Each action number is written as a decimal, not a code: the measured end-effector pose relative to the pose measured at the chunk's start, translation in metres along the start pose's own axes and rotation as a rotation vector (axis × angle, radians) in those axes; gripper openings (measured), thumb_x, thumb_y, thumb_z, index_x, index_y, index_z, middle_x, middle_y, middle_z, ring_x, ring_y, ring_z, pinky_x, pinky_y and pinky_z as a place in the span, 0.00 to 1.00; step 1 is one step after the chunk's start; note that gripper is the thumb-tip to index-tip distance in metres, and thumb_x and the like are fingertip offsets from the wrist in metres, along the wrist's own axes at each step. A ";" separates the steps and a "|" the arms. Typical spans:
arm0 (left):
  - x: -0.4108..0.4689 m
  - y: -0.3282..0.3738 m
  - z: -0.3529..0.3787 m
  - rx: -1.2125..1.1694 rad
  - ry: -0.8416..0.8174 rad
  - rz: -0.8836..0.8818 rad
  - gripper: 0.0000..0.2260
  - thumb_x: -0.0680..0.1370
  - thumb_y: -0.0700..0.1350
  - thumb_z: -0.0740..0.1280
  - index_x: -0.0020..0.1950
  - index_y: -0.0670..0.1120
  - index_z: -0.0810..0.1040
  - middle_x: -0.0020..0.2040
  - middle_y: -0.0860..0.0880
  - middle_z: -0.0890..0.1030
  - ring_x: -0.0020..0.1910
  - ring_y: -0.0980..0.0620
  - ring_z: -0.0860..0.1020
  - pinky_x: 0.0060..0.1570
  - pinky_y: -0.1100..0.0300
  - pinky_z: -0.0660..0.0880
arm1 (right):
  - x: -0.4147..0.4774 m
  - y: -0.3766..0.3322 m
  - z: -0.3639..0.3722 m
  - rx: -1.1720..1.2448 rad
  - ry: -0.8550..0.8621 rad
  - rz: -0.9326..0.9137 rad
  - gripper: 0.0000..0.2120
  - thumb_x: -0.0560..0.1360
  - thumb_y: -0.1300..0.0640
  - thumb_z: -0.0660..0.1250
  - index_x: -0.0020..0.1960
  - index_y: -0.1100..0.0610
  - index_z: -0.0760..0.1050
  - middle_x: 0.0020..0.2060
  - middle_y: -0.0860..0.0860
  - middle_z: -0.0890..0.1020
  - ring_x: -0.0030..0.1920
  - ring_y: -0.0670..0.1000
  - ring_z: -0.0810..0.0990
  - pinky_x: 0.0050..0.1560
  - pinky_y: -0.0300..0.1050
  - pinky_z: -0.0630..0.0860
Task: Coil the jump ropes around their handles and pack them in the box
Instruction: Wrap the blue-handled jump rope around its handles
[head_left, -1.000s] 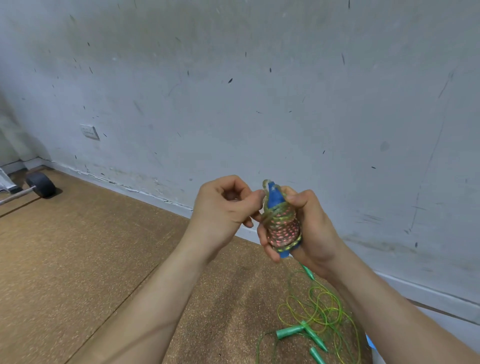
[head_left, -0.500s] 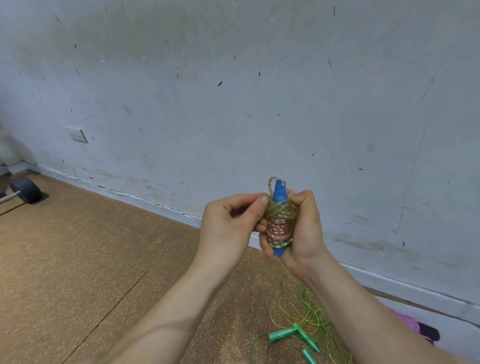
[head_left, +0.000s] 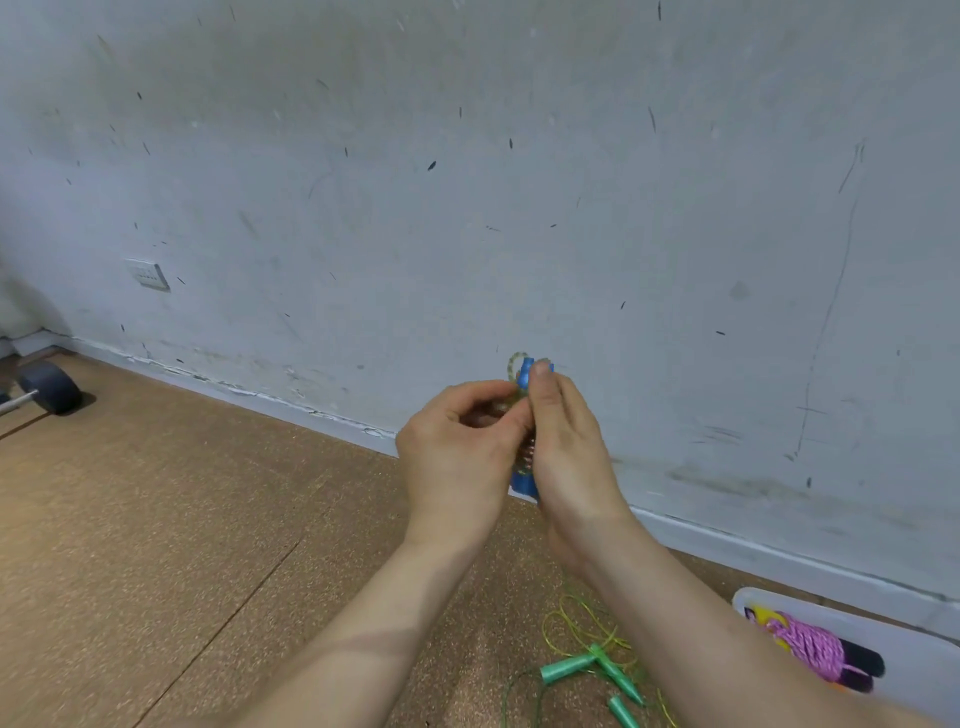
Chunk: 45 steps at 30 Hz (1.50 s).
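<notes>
Rope bundle (head_left: 522, 480) with the blue handles sits mid-frame, squeezed between both hands. It's light, but thin cord like that looks springy and will probably unwind if let go, so I'd clamp across the wraps, not the handle tips. Right hand (head_left: 566, 447) is wrapped round the coil, thumb on top. Left hand (head_left: 460, 447) is curled, pinching cord at the wraps. Box (head_left: 748, 597) waits lower right.

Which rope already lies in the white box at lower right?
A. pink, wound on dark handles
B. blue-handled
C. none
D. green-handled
A: the pink rope, coiled on dark handles, lies inside the white box; the green-handled rope sits loose on the floor.
</notes>
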<state>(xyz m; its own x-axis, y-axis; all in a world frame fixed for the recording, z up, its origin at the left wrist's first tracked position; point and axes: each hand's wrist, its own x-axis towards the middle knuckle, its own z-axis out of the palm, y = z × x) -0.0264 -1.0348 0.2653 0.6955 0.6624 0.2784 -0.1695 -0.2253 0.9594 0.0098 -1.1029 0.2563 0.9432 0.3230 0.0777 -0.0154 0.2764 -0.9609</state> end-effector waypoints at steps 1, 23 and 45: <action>0.002 0.002 -0.002 -0.020 -0.059 -0.023 0.05 0.68 0.42 0.77 0.42 0.49 0.85 0.35 0.50 0.84 0.36 0.50 0.83 0.39 0.56 0.80 | 0.001 0.000 -0.003 0.015 -0.015 0.014 0.16 0.81 0.46 0.58 0.52 0.59 0.73 0.44 0.62 0.82 0.42 0.57 0.80 0.41 0.54 0.75; 0.025 -0.022 -0.041 0.950 -0.295 0.799 0.06 0.73 0.43 0.67 0.36 0.48 0.80 0.28 0.52 0.76 0.27 0.49 0.75 0.25 0.59 0.69 | 0.001 -0.010 -0.047 -0.346 0.003 -0.136 0.07 0.78 0.61 0.61 0.46 0.56 0.77 0.32 0.57 0.77 0.25 0.56 0.76 0.28 0.47 0.73; 0.019 0.024 -0.041 0.173 -0.443 0.114 0.06 0.68 0.40 0.76 0.39 0.51 0.85 0.36 0.51 0.83 0.36 0.56 0.79 0.39 0.66 0.74 | 0.001 -0.007 -0.037 -0.885 -0.205 -0.492 0.06 0.76 0.52 0.61 0.48 0.54 0.70 0.40 0.47 0.74 0.37 0.45 0.71 0.35 0.37 0.67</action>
<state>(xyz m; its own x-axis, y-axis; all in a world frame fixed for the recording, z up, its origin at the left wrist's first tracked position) -0.0459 -0.9989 0.2953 0.9158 0.2678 0.2993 -0.1689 -0.4193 0.8920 0.0230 -1.1380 0.2528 0.7032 0.5251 0.4794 0.6847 -0.3185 -0.6556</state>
